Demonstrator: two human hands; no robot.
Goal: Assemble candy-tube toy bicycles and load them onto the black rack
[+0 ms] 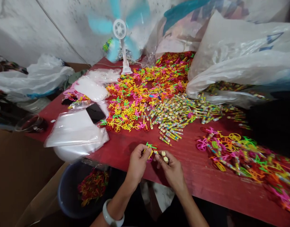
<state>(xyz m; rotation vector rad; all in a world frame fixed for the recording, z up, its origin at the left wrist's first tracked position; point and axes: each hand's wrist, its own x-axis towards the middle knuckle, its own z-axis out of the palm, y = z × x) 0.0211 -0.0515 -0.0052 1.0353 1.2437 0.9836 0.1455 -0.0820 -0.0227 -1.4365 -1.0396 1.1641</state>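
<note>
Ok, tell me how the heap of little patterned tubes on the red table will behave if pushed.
The tubes look round in section, so they'd probably roll. Loosely heaped, they may slide apart and scatter. They seem fairly stiff, since those at the near edge lie straight.

a stained, pale wall [71, 19] fills the upper left; a red table [189, 160] spans centre and lower right.

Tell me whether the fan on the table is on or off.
On. The desk fan has turquoise blades blurred by spinning, while its white stand looks sharp.
</note>
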